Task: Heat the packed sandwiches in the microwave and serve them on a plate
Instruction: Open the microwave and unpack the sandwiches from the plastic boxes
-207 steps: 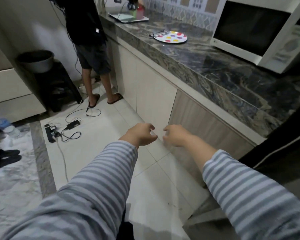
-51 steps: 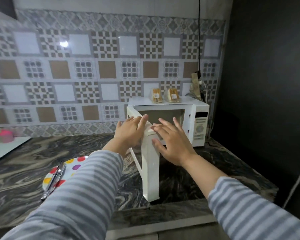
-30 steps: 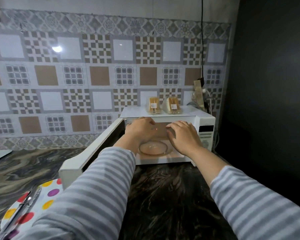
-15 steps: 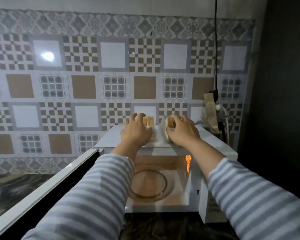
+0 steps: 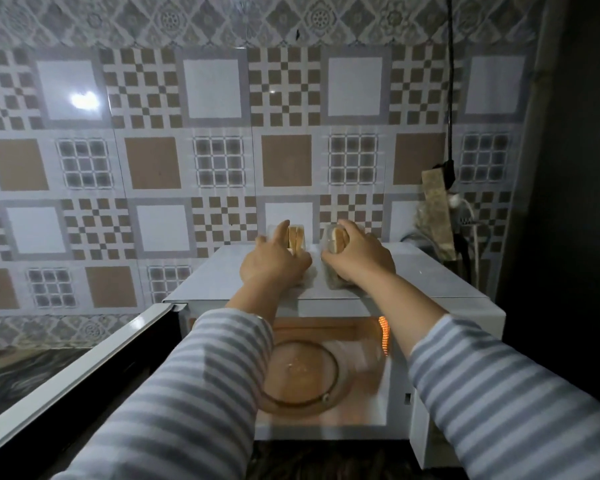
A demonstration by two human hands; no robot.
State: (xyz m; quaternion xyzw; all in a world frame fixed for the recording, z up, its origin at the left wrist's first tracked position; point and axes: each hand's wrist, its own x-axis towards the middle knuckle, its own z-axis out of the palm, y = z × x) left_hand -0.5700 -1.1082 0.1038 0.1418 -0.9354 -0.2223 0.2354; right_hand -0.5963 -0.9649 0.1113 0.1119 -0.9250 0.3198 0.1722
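Two packed sandwiches in clear plastic stand on top of the white microwave [image 5: 430,282]. My left hand [image 5: 272,263] is closed around the left sandwich pack [image 5: 297,237]. My right hand [image 5: 359,256] grips the right sandwich pack [image 5: 335,239]. Both packs still touch the microwave's top. The microwave's door [image 5: 84,368] is swung open to the left, the inside is lit, and the glass turntable [image 5: 302,379] lies bare. My striped sleeves cover part of the opening. The plate is out of view.
A patterned tile wall rises right behind the microwave. A black cable [image 5: 449,81] and a plug with white cords [image 5: 461,209] hang at the back right. A dark wall closes the right side. A strip of marbled counter [image 5: 21,368] shows at the left.
The door went from half open to fully open. My hands rose from the cavity to the microwave's top and closed on the two packs. The view moved closer.
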